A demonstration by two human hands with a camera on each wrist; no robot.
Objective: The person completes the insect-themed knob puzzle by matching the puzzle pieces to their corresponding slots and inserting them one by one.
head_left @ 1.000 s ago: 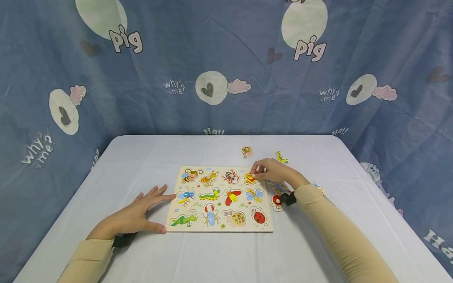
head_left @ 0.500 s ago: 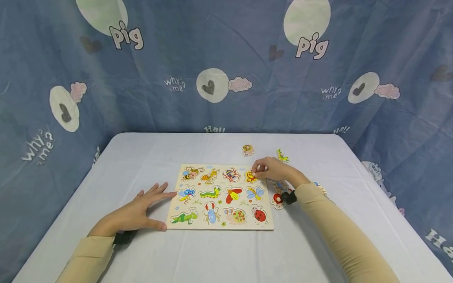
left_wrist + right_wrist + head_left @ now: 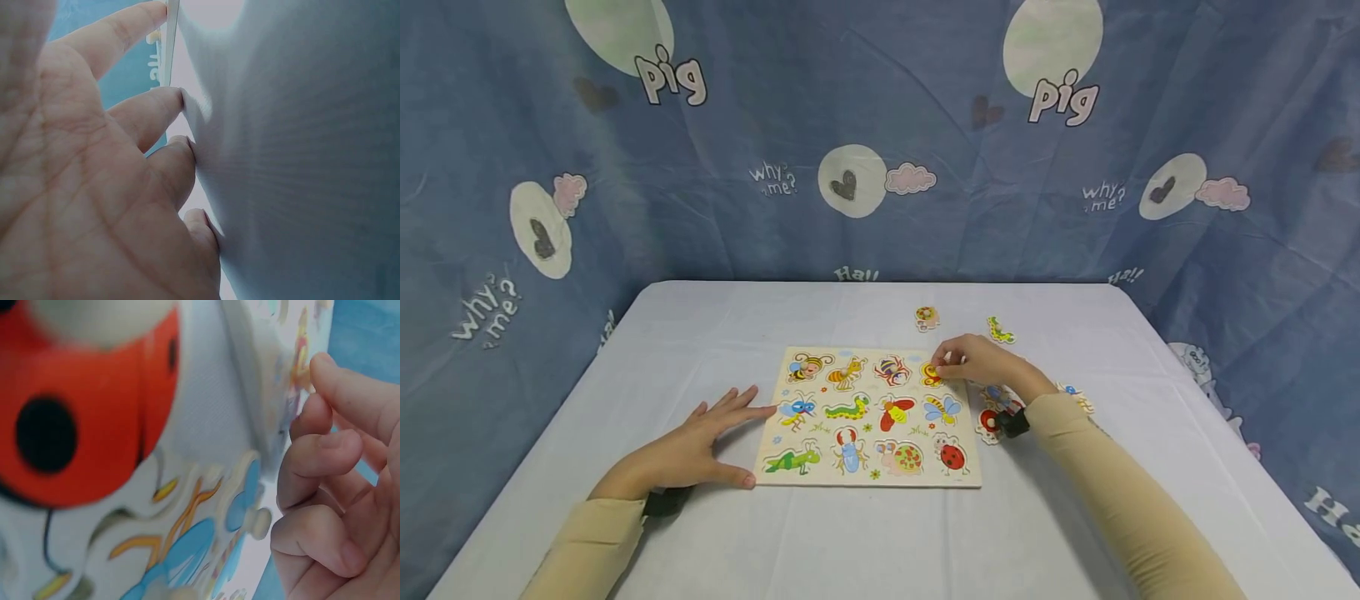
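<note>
A wooden peg-puzzle board (image 3: 865, 432) with insect pictures lies flat on the white table. My left hand (image 3: 692, 450) is spread at its left side, with index finger and thumb touching the board's edge; the left wrist view shows the other fingertips on the cloth. At the board's upper right corner, my right hand (image 3: 973, 364) pinches a yellow-and-red butterfly piece (image 3: 931, 376) over the butterfly picture. The right wrist view shows the right hand's (image 3: 350, 469) thumb and index finger together and the other fingers curled. Whether the piece sits fully in its recess, I cannot tell.
Loose puzzle pieces lie right of the board, among them a ladybird piece (image 3: 988, 423) and a blue-winged piece (image 3: 997, 395) partly under the right wrist. Behind the board are a snail piece (image 3: 927, 317) and a caterpillar piece (image 3: 1000, 330). A patterned blue curtain (image 3: 880, 233) hangs behind the table (image 3: 850, 542).
The head view has shifted slightly. My right hand stays at the butterfly piece with hardly any movement, and my left hand keeps its place at the board's edge.
</note>
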